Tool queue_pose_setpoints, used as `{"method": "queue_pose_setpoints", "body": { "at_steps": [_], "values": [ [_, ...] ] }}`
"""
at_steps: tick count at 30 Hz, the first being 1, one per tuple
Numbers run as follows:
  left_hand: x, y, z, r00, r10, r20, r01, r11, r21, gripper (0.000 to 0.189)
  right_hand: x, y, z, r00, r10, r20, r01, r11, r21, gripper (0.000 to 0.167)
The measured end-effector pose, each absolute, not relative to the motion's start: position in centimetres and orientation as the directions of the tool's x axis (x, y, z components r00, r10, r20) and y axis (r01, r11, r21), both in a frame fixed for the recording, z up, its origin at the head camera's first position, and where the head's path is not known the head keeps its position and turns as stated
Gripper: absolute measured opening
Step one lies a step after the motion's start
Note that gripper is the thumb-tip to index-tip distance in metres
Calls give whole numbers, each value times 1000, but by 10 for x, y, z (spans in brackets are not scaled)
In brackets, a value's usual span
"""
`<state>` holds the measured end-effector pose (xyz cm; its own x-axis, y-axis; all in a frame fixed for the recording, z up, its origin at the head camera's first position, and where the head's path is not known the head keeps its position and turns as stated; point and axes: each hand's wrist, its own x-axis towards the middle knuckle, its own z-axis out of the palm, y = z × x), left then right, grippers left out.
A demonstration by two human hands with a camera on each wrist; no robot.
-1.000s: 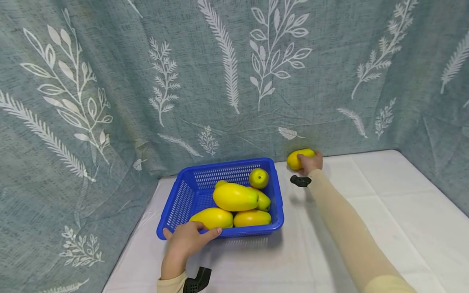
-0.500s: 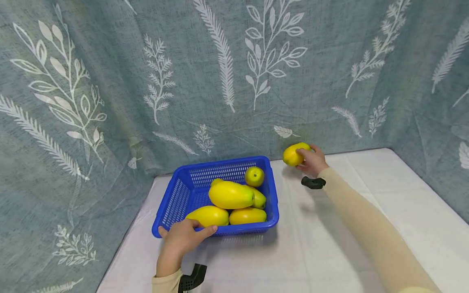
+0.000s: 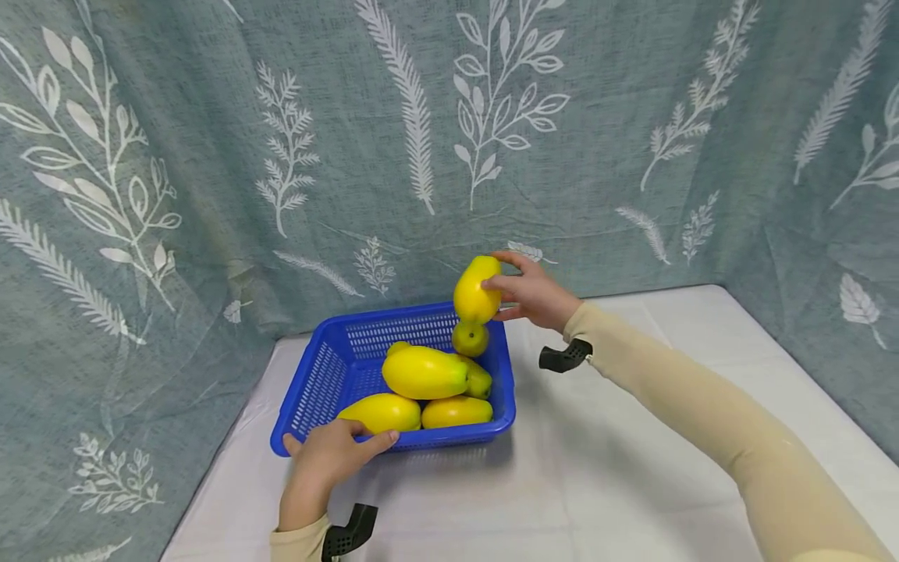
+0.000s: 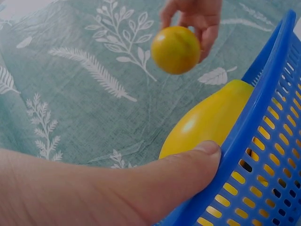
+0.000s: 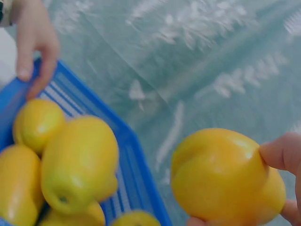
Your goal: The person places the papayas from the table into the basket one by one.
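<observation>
Near the back right corner of the blue plastic basket (image 3: pixel 449 437), my right hand (image 3: pixel 537 297) holds a yellow papaya (image 3: pixel 474 290) in the air, thumb and fingers spread around it. My left hand (image 3: pixel 328 462) grips the basket's front rim near the left corner; in the left wrist view its thumb (image 4: pixel 183 179) lies along the rim. Several papayas lie in the basket, with a large papaya (image 3: pixel 424 372) on top of others. A greenish papaya (image 3: pixel 470 339) shows its round end just below the held one.
A white cloth (image 3: pixel 604 468) covers the table. Behind it hangs a grey-green curtain (image 3: pixel 393 195) with white leaf prints, close to the basket's back edge. The curtain also comes round on the left and right sides.
My right hand has lifted the papaya off the back of the table and carried it left over the basket's back right corner, tilting it more upright. The left hand still grips the rim.
</observation>
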<state>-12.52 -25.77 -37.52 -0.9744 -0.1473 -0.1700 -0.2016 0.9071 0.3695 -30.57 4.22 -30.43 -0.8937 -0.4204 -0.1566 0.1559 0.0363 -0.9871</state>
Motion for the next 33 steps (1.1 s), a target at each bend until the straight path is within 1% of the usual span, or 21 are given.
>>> {"method": "queue_pose_setpoints", "body": {
  "at_steps": [4,10,18,26,33],
  "values": [
    [-127,-259,-377,-975,-146,-169,-200,907,370,72,-295,22,-299,-859,-481,-175,145,99,-984,77],
    [-128,-261,-378,-974,-148,-170,-202,907,370,70,-292,6,-302,-855,-474,-211,124,208,-970,77],
    [-127,-258,-376,-973,-147,-176,-204,905,374,71,-288,11,-320,-835,-488,-256,99,324,-941,73],
    [-128,-257,-374,-974,-146,-175,-203,905,373,73,-277,19,-328,-805,-489,-336,129,409,-903,72],
    [-127,-258,-375,-972,-148,-181,-207,905,372,74,-271,23,-328,-798,-490,-352,135,423,-896,74]
  ]
}}
